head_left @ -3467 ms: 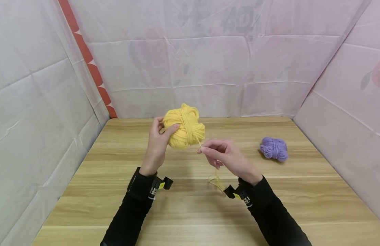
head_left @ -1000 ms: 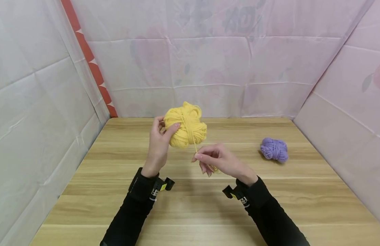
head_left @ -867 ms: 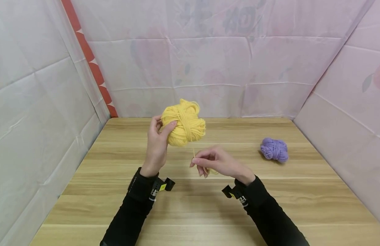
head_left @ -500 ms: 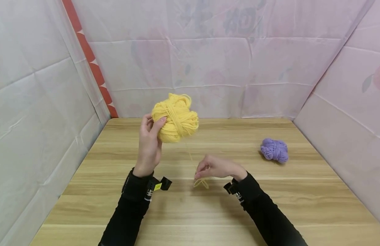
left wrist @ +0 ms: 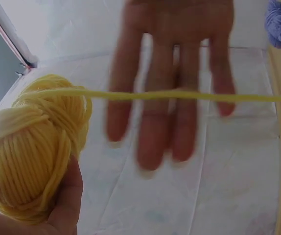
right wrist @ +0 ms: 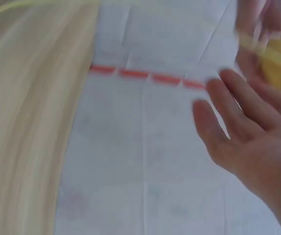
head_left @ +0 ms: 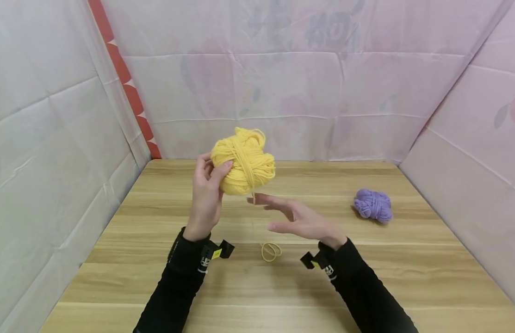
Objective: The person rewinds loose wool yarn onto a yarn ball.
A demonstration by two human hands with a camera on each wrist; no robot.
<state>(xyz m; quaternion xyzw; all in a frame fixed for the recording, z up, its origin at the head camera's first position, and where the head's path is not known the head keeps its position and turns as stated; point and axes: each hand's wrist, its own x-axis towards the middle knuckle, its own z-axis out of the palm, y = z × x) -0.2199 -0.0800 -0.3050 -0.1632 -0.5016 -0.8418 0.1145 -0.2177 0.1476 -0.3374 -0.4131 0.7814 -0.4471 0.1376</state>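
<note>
My left hand [head_left: 206, 194] grips a skein of yellow yarn [head_left: 245, 162] above the table, thumb across its near face. A loose strand of yellow yarn [left wrist: 155, 94] runs from the skein, taut in the left wrist view, and passes across the fingers of my right hand. That right hand [head_left: 303, 217] is held up just right of and below the skein, its fingers stretched out and apart, pinching nothing. The strand's tail lies in a small loop [head_left: 271, 252] on the table under the hands. Blur in both wrist views hides whether the fingers touch the strand.
A smaller purple yarn skein [head_left: 373, 205] lies on the right part of the wooden table [head_left: 407, 277]. Pale fabric walls stand at the back and both sides, with a red-edged strip [head_left: 128, 83] at the back left corner.
My right hand has let go of the strand it pinched, spread its fingers and risen toward the skein. The left hand shifted left with the skein, then slightly back right.
</note>
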